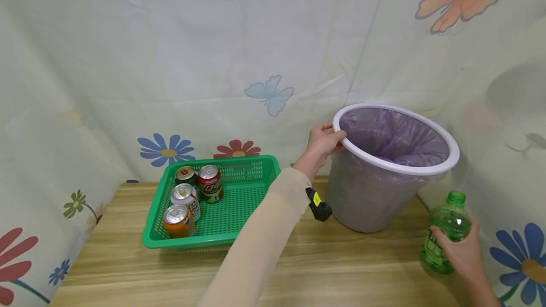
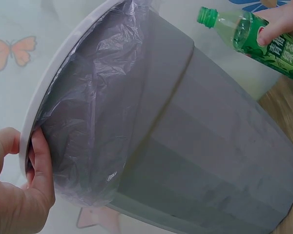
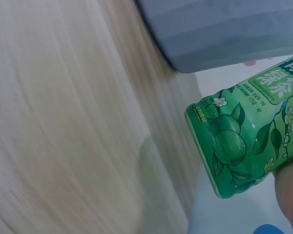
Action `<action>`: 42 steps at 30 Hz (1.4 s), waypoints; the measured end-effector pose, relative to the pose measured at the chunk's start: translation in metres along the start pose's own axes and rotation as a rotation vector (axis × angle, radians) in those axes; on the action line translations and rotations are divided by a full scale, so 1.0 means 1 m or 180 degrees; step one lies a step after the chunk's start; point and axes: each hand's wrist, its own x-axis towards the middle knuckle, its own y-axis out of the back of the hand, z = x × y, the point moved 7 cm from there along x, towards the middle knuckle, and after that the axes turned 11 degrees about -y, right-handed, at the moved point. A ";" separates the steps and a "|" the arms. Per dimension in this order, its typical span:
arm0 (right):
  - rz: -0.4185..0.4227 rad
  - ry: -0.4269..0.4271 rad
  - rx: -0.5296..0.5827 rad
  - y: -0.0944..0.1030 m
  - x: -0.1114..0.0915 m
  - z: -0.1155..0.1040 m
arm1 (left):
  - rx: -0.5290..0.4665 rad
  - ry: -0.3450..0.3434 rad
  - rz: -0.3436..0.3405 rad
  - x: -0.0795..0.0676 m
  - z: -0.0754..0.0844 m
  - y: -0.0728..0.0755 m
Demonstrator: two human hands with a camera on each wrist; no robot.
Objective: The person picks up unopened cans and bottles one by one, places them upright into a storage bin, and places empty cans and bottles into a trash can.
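Note:
My left hand (image 1: pixel 323 145) pinches the white rim (image 1: pixel 453 151) of a grey trash can (image 1: pixel 362 198), thumb on the outside and fingers tucked under the edge, as the left wrist view shows. A thin purple bag (image 1: pixel 396 129) lines the can and folds out over its lip. The can leans a little on the table. Over at the right, my right hand (image 1: pixel 462 252) grips a green tea bottle (image 1: pixel 443 236) with a green cap and a printed label. In the right wrist view the bottle's base (image 3: pixel 205 151) hangs above the tabletop, beside the can's foot.
A green plastic basket (image 1: pixel 239 238) stands left of the can. Several drink cans sit in its left half, among them an orange can (image 1: pixel 178 221) and a dark red can (image 1: pixel 211 185). A flowered cloth (image 1: pixel 204 60) hangs behind the wooden table (image 1: pixel 320 269).

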 end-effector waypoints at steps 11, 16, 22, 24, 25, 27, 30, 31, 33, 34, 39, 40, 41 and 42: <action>0.0004 0.0046 -0.0173 0.016 0.005 -0.014 | -0.0021 0.0011 -0.0040 0.000 0.000 0.000; -0.0098 0.0689 0.0116 0.024 0.010 -0.037 | -0.0001 -0.0008 -0.0037 0.000 0.001 0.000; -0.0081 0.0731 -0.0171 0.039 0.016 -0.050 | -0.0034 -0.0010 -0.0062 0.000 0.001 0.000; -0.0157 0.0759 -0.0144 0.043 0.018 -0.056 | -0.0028 -0.0003 -0.0064 0.000 0.002 0.000; -0.0199 0.0767 -0.0130 0.045 0.019 -0.058 | -0.0025 0.0001 -0.0057 0.000 0.002 0.000; -0.0274 0.0784 -0.0108 0.048 0.021 -0.062 | -0.0014 0.0011 -0.0052 0.000 0.002 0.000; -0.0288 0.0708 -0.0220 0.053 0.022 -0.066 | 0.0018 0.0022 -0.0042 -0.001 0.002 0.001; -0.0262 0.0639 -0.0326 0.055 0.022 -0.067 | 0.0024 0.0025 -0.0042 -0.001 0.002 0.001; -0.0253 0.0506 -0.0520 0.059 0.022 -0.069 | 0.0033 0.0029 -0.0051 -0.002 0.002 0.001; -0.0246 0.0434 -0.0629 0.060 0.022 -0.070 | 0.0035 0.0025 -0.0053 -0.002 0.002 0.001; -0.0174 0.0256 -0.0881 0.069 0.024 -0.078 | 0.0025 0.0014 -0.0058 -0.001 0.002 0.001; -0.0158 0.0248 -0.0887 0.071 0.024 -0.080 | 0.0021 0.0014 -0.0058 -0.001 0.002 0.001; -0.0138 0.0245 -0.0898 0.072 0.025 -0.082 | 0.0021 0.0016 -0.0054 -0.001 0.002 0.001; -0.0140 0.0245 -0.0911 0.074 0.026 -0.084 | 0.0017 0.0017 -0.0051 -0.001 0.002 0.001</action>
